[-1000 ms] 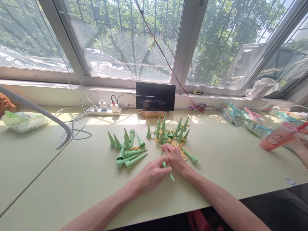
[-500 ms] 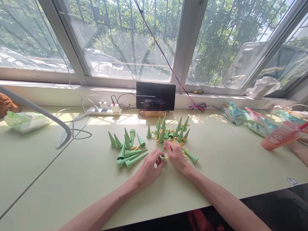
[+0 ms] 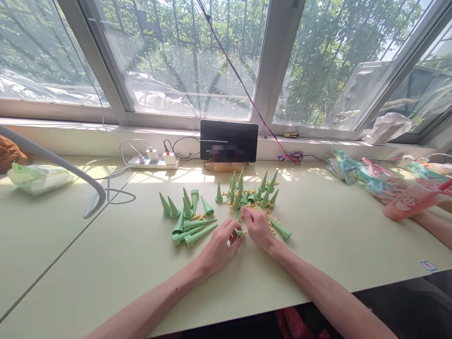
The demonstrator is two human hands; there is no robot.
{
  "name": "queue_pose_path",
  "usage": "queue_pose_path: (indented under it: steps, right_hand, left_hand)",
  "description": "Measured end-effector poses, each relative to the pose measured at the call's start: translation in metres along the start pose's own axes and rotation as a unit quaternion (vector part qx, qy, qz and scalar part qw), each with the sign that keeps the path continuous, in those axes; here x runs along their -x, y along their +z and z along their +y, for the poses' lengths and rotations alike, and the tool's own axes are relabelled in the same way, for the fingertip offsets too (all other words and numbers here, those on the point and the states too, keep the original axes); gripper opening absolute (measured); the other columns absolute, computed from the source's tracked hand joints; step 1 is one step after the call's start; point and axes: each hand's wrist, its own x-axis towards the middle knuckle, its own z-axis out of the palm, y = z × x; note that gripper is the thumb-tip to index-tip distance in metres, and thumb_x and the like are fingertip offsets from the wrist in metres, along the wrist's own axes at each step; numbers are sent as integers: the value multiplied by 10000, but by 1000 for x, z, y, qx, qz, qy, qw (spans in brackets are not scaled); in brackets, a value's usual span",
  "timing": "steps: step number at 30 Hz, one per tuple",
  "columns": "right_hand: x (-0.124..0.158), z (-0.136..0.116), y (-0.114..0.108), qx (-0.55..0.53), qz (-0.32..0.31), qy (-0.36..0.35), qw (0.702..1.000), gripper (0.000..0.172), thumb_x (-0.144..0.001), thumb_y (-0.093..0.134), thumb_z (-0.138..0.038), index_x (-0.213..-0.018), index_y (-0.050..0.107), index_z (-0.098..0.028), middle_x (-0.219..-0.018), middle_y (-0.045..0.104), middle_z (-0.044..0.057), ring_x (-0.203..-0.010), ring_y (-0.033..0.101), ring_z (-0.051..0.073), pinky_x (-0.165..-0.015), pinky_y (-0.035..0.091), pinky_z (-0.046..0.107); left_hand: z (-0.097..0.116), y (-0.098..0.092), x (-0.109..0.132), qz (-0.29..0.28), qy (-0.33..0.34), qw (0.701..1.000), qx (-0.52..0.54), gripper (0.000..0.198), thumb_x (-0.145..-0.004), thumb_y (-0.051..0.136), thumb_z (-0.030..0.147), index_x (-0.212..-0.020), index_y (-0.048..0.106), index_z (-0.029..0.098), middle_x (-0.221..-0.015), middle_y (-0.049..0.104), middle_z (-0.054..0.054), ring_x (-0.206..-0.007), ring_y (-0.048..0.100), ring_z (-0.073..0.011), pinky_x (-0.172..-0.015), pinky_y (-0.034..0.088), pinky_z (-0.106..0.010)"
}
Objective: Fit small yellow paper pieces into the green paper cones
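My left hand has its fingers closed around the wide end of a green cone, which has a small yellow piece at its base. Just right of it, my right hand is closed with fingertips near the cone's narrow part; what it grips is mostly hidden. Left of my hands, several green cones lie or stand beside small yellow pieces. Beyond my right hand, more green cones stand among scattered yellow pieces. One long cone lies right of my right hand.
A dark tablet stands at the back by the window. Left of it are a power strip and a grey curved tube. At right are plastic packages, a pink cup and another person's hand.
At the right, the other person's arm has reached forward behind the cup to the plastic packages. My two hands have hardly moved.
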Motion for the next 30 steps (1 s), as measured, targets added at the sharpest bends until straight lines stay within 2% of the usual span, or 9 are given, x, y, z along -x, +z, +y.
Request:
queue_pose_path:
  steps: [12,17,21,27,30]
  right_hand:
    - [-1,3,0,2,17,-11,1000,474,-1015,348,-472,-665,519,-201,-524,405,-36,-497,384,133,-539,290,265]
    - [-1,3,-1,1,13,-18,1000,480,-1013,348,-481,-661,509,-198,-539,413,-34,-503,375,128,-537,285,265]
    - [-1,3,-1,1,8,-28,1000,459,-1010,375,-468,-659,489,-195,-537,367,-48,-502,330,116,-522,265,262]
    - [-1,5,1,7,7,-43,999,441,-1009,401,-431,-640,453,-196,-542,346,-54,-502,307,107,-517,257,261]
    - [1,3,0,-3,-4,-57,998,434,-1012,399,-418,-651,485,-192,-539,336,-56,-497,299,105,-516,261,257]
  left_hand:
    - [-7,-5,-4,49,-28,997,-45,61,-922,483,188,-974,511,206,-880,531,8,-641,520,-99,-634,458,-247]
    - [-8,-6,-5,16,-48,996,-77,85,-911,456,168,-833,441,200,-847,498,4,-656,490,-118,-632,422,-261]
    - [-8,-7,-6,-3,-65,995,-76,98,-912,448,178,-820,422,201,-866,506,-9,-695,500,-136,-644,409,-268]
    - [-9,-8,-7,-1,-70,994,-80,130,-913,463,197,-794,411,202,-859,510,-9,-702,495,-141,-635,377,-263]
    - [-11,-8,-8,5,-65,995,-81,153,-902,488,197,-772,408,200,-834,503,-1,-684,481,-134,-618,358,-255]
